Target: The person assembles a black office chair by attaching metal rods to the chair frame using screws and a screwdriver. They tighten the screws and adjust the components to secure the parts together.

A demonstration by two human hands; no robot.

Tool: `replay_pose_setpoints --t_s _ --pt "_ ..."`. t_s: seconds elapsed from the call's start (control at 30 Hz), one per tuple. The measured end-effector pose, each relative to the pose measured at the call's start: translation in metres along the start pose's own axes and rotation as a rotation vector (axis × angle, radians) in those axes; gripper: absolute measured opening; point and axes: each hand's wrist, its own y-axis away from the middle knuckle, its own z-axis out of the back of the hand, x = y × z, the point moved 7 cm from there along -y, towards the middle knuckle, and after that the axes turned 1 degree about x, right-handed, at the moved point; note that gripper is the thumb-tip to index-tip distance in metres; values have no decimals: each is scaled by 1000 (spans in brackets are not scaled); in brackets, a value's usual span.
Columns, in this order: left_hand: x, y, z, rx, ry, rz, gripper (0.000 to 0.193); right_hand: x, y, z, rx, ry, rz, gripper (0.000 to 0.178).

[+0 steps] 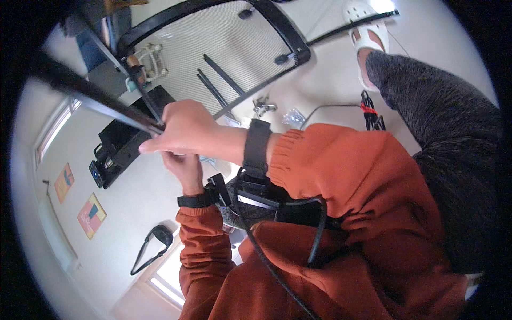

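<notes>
My right hand (188,128) is closed around the end of a long black bar (101,100), its thumb pointing left. The bar stretches from the fist to the upper left, close to the camera and blurred. A second, thinner dark bar (120,64) meets it near the same fist. Just below, my left hand (185,169) reaches up from its orange sleeve; its fingers are mostly hidden behind the right hand. Black straps circle both wrists. Beyond the hands lies a large mesh panel (213,40) with a black frame.
On the floor are two black rods (224,74), metal fittings (264,106), a clear plastic bag (292,118) and a cable bundle (369,112) with a red tie. A black cabinet (130,144) stands left. A black cable (266,256) hangs across my body.
</notes>
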Motion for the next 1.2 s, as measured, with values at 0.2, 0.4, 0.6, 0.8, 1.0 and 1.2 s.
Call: replay_pose_setpoints --t_s 0.2,0.4,0.6,0.8,1.0,1.2 --pt "-10 5 -13 -60 -189 -174 68 -10 3 3 -260 55 54 40" --pt "-23 -5 1 -73 -79 -155 77 2 2 -4 -177 31 -41 30" --pt "8 1 10 -241 343 -64 58 -2 -6 -6 -198 132 -17 28" --pt "36 -16 21 -294 441 45 39 -3 -9 -15 -108 -14 -160 22" --pt "26 -14 33 -325 471 1 38 3 -3 -23 -66 -251 -248 22" --pt "24 -18 50 -323 458 39 39 9 -4 -29 -55 -312 -308 21"
